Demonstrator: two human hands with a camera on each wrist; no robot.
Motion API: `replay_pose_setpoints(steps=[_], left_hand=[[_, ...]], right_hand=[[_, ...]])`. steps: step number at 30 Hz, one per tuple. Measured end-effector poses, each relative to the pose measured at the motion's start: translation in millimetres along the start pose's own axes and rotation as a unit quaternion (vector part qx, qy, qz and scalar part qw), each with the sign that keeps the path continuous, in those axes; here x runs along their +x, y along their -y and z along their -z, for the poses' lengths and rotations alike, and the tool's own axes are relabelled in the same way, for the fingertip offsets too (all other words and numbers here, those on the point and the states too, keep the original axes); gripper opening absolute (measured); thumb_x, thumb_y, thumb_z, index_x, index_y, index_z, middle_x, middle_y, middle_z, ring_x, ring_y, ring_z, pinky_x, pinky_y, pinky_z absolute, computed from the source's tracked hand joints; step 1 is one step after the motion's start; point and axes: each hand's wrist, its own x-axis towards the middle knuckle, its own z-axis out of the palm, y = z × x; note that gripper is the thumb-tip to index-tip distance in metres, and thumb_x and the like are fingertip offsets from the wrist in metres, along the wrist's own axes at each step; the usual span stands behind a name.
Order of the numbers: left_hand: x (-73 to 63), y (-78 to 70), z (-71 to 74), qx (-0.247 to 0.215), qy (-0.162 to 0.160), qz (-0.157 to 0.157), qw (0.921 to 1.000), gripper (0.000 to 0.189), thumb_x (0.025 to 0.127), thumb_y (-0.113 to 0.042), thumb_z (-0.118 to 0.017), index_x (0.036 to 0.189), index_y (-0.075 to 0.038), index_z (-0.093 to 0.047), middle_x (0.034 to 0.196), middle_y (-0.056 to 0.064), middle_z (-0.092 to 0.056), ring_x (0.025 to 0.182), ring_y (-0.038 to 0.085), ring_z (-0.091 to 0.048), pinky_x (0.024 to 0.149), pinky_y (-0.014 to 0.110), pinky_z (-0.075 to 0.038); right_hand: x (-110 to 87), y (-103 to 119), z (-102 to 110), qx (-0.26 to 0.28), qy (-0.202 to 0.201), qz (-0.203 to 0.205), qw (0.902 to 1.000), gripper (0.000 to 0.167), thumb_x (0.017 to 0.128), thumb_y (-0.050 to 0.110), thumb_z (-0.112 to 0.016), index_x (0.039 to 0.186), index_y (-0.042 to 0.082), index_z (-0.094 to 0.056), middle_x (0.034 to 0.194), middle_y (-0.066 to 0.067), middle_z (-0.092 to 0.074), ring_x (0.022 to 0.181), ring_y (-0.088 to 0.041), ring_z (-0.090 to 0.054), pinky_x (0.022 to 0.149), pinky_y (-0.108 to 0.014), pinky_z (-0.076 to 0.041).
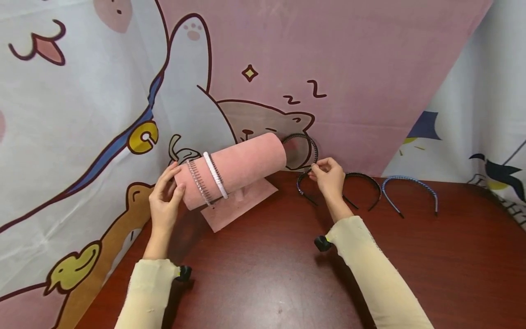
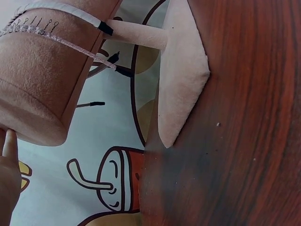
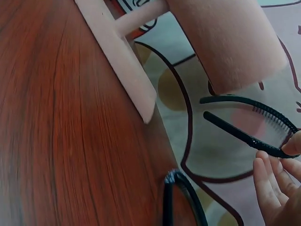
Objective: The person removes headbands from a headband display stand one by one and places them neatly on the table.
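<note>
A pink plush headband stand (image 1: 255, 157) has a padded roll on a post over a flat base (image 2: 181, 89). Around its left part sit a white headband (image 1: 215, 176) and a sparkly toothed headband (image 1: 199, 183). My left hand (image 1: 162, 201) grips the roll's left end, thumb in front and fingers behind. Beyond the right end, my right hand (image 1: 330, 180) pinches a black toothed headband (image 3: 230, 128) between thumb and fingers. Its open tips point toward the roll's end face in the right wrist view.
Right of the stand, a dark blue headband (image 1: 301, 186), a black headband (image 1: 376, 185) and a light blue braided headband (image 1: 411, 178) lie on the reddish-brown table (image 1: 279, 274). A printed cartoon cloth (image 1: 370, 68) hangs close behind the stand and along the left side.
</note>
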Motion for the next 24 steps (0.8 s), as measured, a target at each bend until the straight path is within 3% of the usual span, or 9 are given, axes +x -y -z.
replay_pose_setpoints(steps=[7, 24], left_hand=[[-1.9, -19.4, -6.9, -0.007, -0.002, -0.005, 1.0000, 0.037, 0.090, 0.006, -0.061, 0.127, 0.012, -0.060, 0.144, 0.027, -0.052, 0.137, 0.022, -0.051, 0.109, 0.018, -0.045], [-2.3, -22.3, -7.1, -0.004, 0.003, -0.004, 1.0000, 0.037, 0.091, 0.006, -0.061, 0.128, 0.012, -0.059, 0.144, 0.033, -0.047, 0.137, 0.022, -0.051, 0.109, 0.019, -0.045]], right_hand=[[-4.9, 2, 33, -0.022, 0.025, -0.017, 0.9993, 0.020, 0.091, 0.003, -0.064, 0.106, -0.010, -0.061, 0.070, 0.009, -0.065, 0.060, -0.002, -0.069, 0.067, -0.024, -0.061], [-27.9, -3, 93, -0.086, 0.152, -0.065, 0.9824, 0.027, 0.096, 0.011, -0.062, 0.111, -0.011, -0.058, 0.075, 0.015, -0.070, 0.066, -0.004, -0.072, 0.071, -0.030, -0.063]])
